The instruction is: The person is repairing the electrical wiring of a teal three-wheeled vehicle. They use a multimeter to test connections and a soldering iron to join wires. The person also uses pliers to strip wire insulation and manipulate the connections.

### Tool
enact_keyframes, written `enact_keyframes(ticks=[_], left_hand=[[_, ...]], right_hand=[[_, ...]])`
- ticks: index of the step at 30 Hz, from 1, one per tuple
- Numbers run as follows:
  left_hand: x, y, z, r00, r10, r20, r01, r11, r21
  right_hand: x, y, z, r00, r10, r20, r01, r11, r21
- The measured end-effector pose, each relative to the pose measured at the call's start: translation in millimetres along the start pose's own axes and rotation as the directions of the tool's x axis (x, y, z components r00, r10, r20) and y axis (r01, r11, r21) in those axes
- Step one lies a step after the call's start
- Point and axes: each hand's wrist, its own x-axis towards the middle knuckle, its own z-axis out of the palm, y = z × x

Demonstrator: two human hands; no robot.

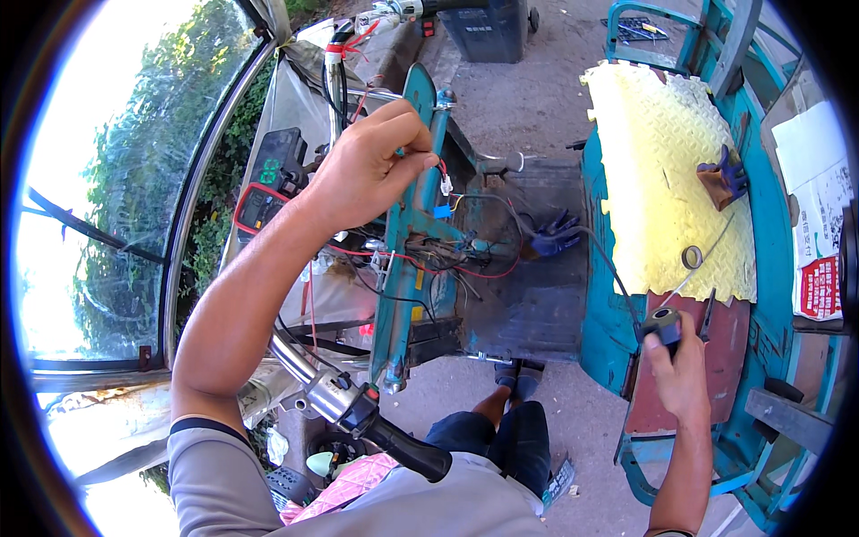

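My left hand (380, 161) is raised over the teal steering frame (387, 336), its fingertips pinched on a thin red wire; a small white connector (446, 186) hangs just below. More loose wires (452, 255) cross the frame. My right hand (680, 362) grips a dark handheld object (661, 329) with cord running from it, at the teal seat's red-brown board (716, 358); I cannot tell what it is. Pliers (710, 309) lie beside it. A dark work glove (555, 237) rests on the black floor panel (528, 313).
A handlebar (358, 412) curves below my left arm, beside a windscreen (98, 215) and a meter (261, 210). On the right, a yellow foam mat (649, 179) bears another glove (723, 179) and a tape roll (691, 257). A grey bin (483, 31) stands behind.
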Motion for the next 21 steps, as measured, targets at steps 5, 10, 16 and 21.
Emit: enact_keyframes(ticks=[5,10,16,21], left_hand=[[0.4,0.8,-0.2,0.999,-0.017,0.032,0.015,0.998,0.059],[-0.2,2.3,-1.9,0.997,-0.046,0.064,0.041,0.995,0.088],[-1.3,-2.1,-5.8,0.995,-0.02,0.097,0.022,0.999,-0.026],[1.3,-3.3,-7.5,0.97,-0.108,0.219,0.13,0.988,-0.086]], right_hand=[[0.7,2.0,3.6,0.998,0.03,-0.063,-0.033,0.999,-0.037],[1.0,6.0,4.7,0.995,0.007,-0.095,-0.01,0.999,-0.033],[3.2,6.4,2.8,0.996,0.018,-0.083,-0.019,1.0,-0.019],[2.7,8.1,1.6,0.996,0.022,-0.09,-0.023,1.0,-0.017]])
